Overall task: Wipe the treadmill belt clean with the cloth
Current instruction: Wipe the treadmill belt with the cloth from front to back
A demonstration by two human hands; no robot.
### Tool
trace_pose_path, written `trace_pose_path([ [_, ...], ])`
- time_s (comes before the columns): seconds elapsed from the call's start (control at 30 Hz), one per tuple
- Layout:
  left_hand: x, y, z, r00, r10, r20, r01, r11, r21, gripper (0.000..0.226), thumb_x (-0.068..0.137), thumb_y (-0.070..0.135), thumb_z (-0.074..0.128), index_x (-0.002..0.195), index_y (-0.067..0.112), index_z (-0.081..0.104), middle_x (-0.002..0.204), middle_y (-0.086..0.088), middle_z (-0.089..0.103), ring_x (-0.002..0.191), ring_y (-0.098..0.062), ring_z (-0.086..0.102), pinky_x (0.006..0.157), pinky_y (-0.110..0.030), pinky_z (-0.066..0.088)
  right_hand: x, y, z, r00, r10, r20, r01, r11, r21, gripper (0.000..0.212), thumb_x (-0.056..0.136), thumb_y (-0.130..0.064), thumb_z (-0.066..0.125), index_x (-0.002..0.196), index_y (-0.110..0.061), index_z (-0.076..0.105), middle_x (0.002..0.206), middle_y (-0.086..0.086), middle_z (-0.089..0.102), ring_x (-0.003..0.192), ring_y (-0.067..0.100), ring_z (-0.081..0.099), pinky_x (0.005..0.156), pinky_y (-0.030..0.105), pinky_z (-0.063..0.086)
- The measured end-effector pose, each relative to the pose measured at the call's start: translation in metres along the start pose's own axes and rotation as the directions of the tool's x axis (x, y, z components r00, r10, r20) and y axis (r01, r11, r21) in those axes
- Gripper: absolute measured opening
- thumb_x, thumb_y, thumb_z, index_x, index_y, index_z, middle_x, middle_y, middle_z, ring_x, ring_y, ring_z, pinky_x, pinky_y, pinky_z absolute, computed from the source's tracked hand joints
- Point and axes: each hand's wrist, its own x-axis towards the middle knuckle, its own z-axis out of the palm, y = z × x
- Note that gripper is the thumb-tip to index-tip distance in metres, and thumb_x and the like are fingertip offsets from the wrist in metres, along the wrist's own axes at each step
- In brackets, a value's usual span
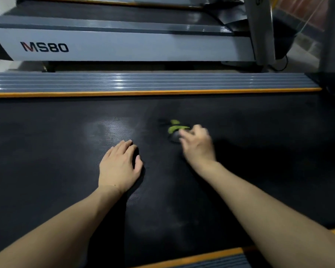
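We see the treadmill belt [46, 151] stretching black across the whole view, its far edge bordered by an orange strip [143, 92] and a grey ribbed side rail [143, 82]. Another orange strip and a piece of ribbed rail show at the near right corner.

Our left hand [119, 167] lies palm down on the belt, roughly midway between the far and near edges, fingers straight and close together, holding nothing. A paler, dusty patch [108, 128] sits on the belt just beyond its fingertips.

Our right hand [198, 144] is further toward the far edge and to the right of the left hand, well apart from it. It is blurred, but we can make out the fingers curled onto the cloth [175, 130], a small green and grey bundle pressed against the belt. The cloth sticks out on the far left side of the hand, nearer the far edge than the near one. How tightly the fingers close on it we cannot tell through the blur.

Beyond the side rail stands a second treadmill [124, 45], white-sided and marked MS80, with a grey upright post [259, 29] at its right end.
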Motion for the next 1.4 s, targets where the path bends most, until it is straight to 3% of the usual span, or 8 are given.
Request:
trace_pose_path([
  [0.23, 0.000, 0.003, -0.001, 1.000, -0.005, -0.013, 0.004, 1.000, -0.026, 0.034, 0.092, 0.039, 0.048, 0.113, 0.020, 0.067, 0.134, 0.003, 0.062, 0.131, -0.020, 0.052, 0.109, -0.042, 0.041, 0.010, 0.044, -0.006, 0.821, 0.562, -0.098, -0.567, 0.824, -0.027, 0.021, 0.091, -0.033, 0.062, 0.105, -0.017, 0.067, 0.107, 0.011, 0.054, 0.098, 0.033, 0.053, 0.082, 0.041, 0.047],
  [0.37, 0.001, 0.002, 0.000, 1.000, 0.000, -0.006, -0.001, 1.000, -0.017, 0.035, 0.092, 0.040, 0.047, 0.115, 0.021, 0.067, 0.136, 0.004, 0.062, 0.131, -0.019, 0.052, 0.111, -0.041, 0.040, -0.009, -0.078, 0.019, 0.990, 0.142, 0.008, -0.142, 0.987, 0.072, 0.017, 0.085, -0.028, 0.065, 0.099, -0.019, 0.068, 0.098, 0.010, 0.051, 0.089, 0.032, 0.048, 0.069, 0.040, 0.043],
  [0.5, 0.000, 0.001, -0.003, 1.000, -0.001, 0.026, 0.001, 1.000, -0.008, 0.043, 0.093, 0.042, 0.042, 0.121, 0.023, 0.068, 0.140, 0.004, 0.061, 0.136, -0.018, 0.051, 0.114, -0.039, 0.037, -0.019, -0.060, 0.001, 0.995, -0.084, 0.051, 0.076, 0.987, 0.144, 0.025, 0.084, -0.028, 0.068, 0.109, -0.025, 0.070, 0.097, 0.007, 0.051, 0.088, 0.030, 0.050, 0.069, 0.038, 0.048],
  [0.77, -0.005, -0.010, -0.022, 0.950, 0.086, 0.302, -0.084, 0.996, -0.020, 0.058, 0.098, 0.047, 0.037, 0.153, 0.026, 0.037, 0.165, 0.004, 0.025, 0.154, -0.019, 0.016, 0.124, -0.040, 0.016, -0.023, 0.040, -0.031, 0.877, 0.479, -0.028, -0.477, 0.863, -0.163, 0.022, 0.096, -0.031, 0.056, 0.113, -0.020, 0.067, 0.111, 0.010, 0.045, 0.098, 0.031, 0.046, 0.085, 0.041, 0.048],
  [0.97, -0.010, -0.004, -0.049, 0.883, 0.089, 0.460, -0.128, 0.990, 0.055, 0.057, 0.101, 0.043, 0.041, 0.154, 0.025, 0.031, 0.165, 0.001, 0.020, 0.151, -0.025, 0.018, 0.119, -0.041, 0.027, -0.043, -0.098, 0.004, 0.986, 0.168, 0.019, -0.168, 0.986, 0.018, 0.024, 0.086, -0.026, 0.067, 0.110, -0.024, 0.064, 0.104, 0.008, 0.048, 0.092, 0.029, 0.046, 0.074, 0.040, 0.044],
  [1.1, -0.015, -0.006, -0.067, 0.817, 0.058, 0.573, -0.111, 0.992, 0.058, 0.056, 0.102, 0.044, 0.037, 0.156, 0.031, 0.027, 0.167, 0.004, 0.016, 0.153, -0.023, 0.016, 0.120, -0.043, 0.025, -0.049, -0.057, -0.018, 0.998, -0.003, 0.063, -0.001, 0.998, 0.060, 0.030, 0.083, -0.026, 0.072, 0.113, -0.026, 0.069, 0.098, 0.007, 0.052, 0.086, 0.030, 0.051, 0.067, 0.039, 0.047],
  [1.27, -0.046, 0.010, -0.083, 0.798, 0.026, 0.603, -0.039, 0.999, 0.009, 0.054, 0.099, 0.045, 0.043, 0.151, 0.031, 0.033, 0.160, 0.003, 0.027, 0.148, -0.022, 0.022, 0.116, -0.044, 0.032, -0.066, 0.047, -0.045, 0.954, 0.299, 0.013, -0.297, 0.951, -0.087, 0.027, 0.087, -0.026, 0.069, 0.114, -0.024, 0.070, 0.103, 0.011, 0.049, 0.091, 0.037, 0.049, 0.074, 0.045, 0.050],
  [1.4, -0.066, 0.020, -0.095, 0.771, 0.064, 0.633, -0.130, 0.990, 0.060, 0.055, 0.100, 0.044, 0.044, 0.152, 0.031, 0.030, 0.161, 0.000, 0.021, 0.150, -0.022, 0.016, 0.119, -0.041, 0.025, -0.065, 0.012, -0.036, 0.886, 0.461, -0.055, -0.463, 0.873, -0.153, 0.026, 0.093, -0.026, 0.061, 0.118, -0.021, 0.066, 0.112, 0.013, 0.045, 0.097, 0.036, 0.044, 0.081, 0.046, 0.045],
])
